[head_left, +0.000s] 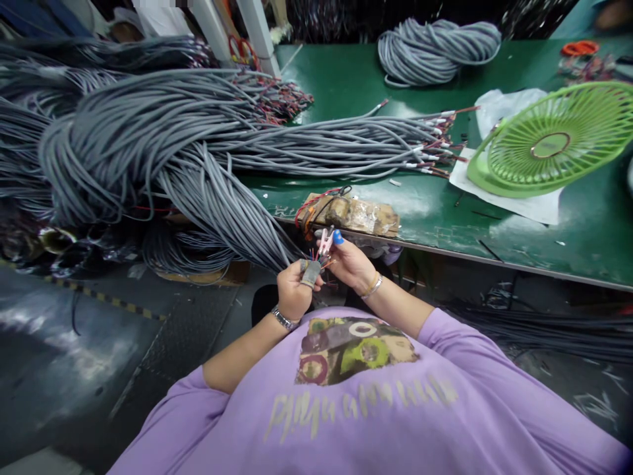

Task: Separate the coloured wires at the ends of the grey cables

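Note:
My left hand (295,290) is closed round the end of a grey cable (277,251), with thin coloured wires (316,256) fanning out above its taped thumb. My right hand (350,262) is closed on small pink snips (325,240) held at those wire tips; a blue cap covers one fingertip. Both hands work close together just below the green table's (544,237) front edge. The cable runs up and left into a thick grey bundle (217,204).
Large piles of grey cable (123,132) cover the left side. A bundle with stripped ends (346,145) lies across the table, a coil (435,49) at the back, a green fan (554,142) at right. A taped block (361,214) sits on the table edge.

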A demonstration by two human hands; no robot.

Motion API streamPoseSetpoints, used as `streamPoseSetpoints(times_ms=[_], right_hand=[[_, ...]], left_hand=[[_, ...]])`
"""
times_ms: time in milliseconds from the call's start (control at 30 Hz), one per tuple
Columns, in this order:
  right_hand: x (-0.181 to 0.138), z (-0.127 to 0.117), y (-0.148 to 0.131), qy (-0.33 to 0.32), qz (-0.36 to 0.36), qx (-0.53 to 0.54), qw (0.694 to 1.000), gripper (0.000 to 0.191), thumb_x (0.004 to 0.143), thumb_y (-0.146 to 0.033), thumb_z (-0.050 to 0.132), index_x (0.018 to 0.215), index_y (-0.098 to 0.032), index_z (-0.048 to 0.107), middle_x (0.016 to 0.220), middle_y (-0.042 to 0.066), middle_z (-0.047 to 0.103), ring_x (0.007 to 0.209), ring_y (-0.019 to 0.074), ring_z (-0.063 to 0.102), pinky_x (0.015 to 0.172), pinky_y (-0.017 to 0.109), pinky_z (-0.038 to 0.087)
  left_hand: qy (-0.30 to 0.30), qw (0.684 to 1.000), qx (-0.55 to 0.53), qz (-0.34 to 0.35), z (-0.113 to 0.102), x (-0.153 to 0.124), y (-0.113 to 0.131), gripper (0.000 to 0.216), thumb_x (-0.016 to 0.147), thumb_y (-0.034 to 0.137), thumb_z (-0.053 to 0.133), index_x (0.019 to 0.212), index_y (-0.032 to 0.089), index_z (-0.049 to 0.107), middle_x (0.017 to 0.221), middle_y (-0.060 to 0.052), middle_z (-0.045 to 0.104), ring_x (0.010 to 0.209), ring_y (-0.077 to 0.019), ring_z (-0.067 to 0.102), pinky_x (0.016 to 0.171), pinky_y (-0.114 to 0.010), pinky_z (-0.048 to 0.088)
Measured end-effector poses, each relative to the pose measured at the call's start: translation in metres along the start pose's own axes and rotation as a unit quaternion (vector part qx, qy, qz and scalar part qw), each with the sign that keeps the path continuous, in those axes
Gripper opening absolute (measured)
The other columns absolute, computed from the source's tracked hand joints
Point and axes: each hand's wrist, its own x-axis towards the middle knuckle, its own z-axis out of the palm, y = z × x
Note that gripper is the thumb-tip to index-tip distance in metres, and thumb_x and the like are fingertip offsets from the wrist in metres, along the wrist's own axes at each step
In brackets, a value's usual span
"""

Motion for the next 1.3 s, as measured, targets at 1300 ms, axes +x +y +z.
streamPoseSetpoints(times_ms=[1300], right_hand=[[-0.008,-0.007,-0.007,-0.059,0.043,-0.074,0.995,0.050,0.082,-0.065,0.059,0.090,-0.017,0.068,0.076,0.002,0.064,0.061,0.0085,0.055,0.055,0.019,0.048]], left_hand=[[0.032,0.997,0.001,0.069,-0.010,-0.003,-0.007,0.016,0.082,0.030,0.062,0.076,0.016,0.068,0.053,0.002,0.064,0.043,-0.0083,0.058,0.044,-0.017,0.049]])
